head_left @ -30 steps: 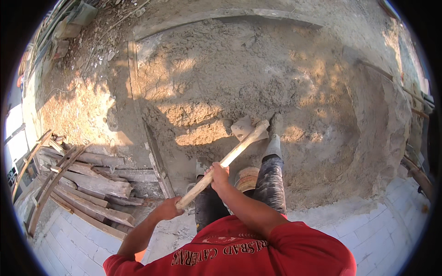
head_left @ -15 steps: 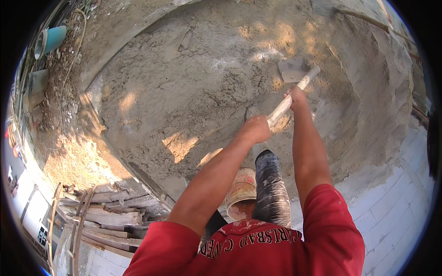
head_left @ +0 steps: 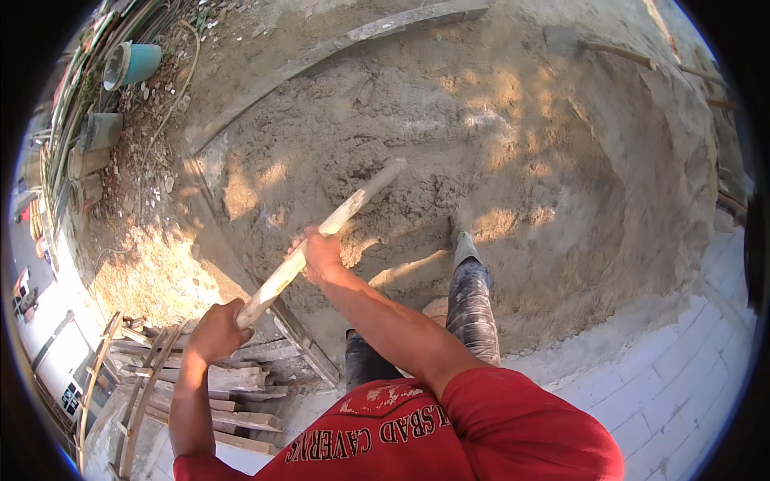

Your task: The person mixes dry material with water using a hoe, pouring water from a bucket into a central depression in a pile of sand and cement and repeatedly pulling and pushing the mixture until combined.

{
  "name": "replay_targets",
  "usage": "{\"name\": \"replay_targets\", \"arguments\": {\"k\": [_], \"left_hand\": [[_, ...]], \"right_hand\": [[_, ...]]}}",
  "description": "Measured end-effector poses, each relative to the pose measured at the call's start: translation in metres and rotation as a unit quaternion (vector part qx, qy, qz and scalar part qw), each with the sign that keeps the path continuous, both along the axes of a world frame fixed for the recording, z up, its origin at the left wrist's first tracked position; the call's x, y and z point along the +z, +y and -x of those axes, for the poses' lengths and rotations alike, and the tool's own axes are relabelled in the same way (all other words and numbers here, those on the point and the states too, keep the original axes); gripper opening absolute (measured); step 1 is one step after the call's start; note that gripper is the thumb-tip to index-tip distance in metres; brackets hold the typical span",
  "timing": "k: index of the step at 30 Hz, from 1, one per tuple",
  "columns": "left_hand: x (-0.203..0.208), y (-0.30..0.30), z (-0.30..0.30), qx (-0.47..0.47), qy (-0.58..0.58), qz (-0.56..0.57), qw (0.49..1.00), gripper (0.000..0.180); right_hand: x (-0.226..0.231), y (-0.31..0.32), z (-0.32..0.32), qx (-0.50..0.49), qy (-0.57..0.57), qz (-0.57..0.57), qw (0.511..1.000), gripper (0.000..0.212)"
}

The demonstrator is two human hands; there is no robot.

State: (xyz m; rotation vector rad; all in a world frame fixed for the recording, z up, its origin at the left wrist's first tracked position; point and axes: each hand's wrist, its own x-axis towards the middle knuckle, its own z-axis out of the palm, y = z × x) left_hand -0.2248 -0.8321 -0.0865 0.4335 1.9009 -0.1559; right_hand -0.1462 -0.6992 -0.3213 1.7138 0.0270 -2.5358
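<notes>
Both my hands grip the pale wooden handle of a hoe (head_left: 353,207), which slants from lower left to upper right. My left hand (head_left: 218,330) is closed round its near end. Farther up the shaft, my right hand (head_left: 321,252) is wrapped round it. The handle's far end lies over a lumpy bed of wet grey mortar (head_left: 425,172). The hoe's blade cannot be made out now; it seems buried in or covered by the mix.
My booted leg (head_left: 472,309) stands at the mortar's near edge, partly hiding a bucket (head_left: 437,309). Boards (head_left: 305,345) border the mix, with stacked planks (head_left: 228,385) at lower left. A teal bucket (head_left: 140,64) lies at upper left. Pale blocks (head_left: 658,377) lie at right.
Both hands and the hoe have swung from the right to the left. The blade, visible before on the right, is now out of sight. My view has shifted slightly.
</notes>
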Motion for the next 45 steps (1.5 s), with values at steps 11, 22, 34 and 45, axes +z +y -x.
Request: {"name": "replay_targets", "arguments": {"k": [11,22,34,45], "left_hand": [[-0.254,0.163,-0.205,0.248,-0.048,-0.19,0.949,0.054],[-0.256,0.227,-0.079,0.145,-0.049,-0.131,0.98,0.037],[0.007,-0.118,-0.167,0.188,0.054,-0.017,0.981,0.025],[-0.275,0.181,-0.309,0.373,-0.198,-0.256,0.87,0.049]], "right_hand": [[-0.117,0.245,-0.098,0.15,-0.14,-0.354,0.913,0.026],[-0.193,0.287,-0.035,0.181,-0.161,-0.286,0.927,0.015],[0.045,-0.104,-0.11,0.119,-0.05,0.002,0.992,0.016],[-0.135,0.272,-0.228,0.21,-0.199,-0.353,0.89,0.011]]}}
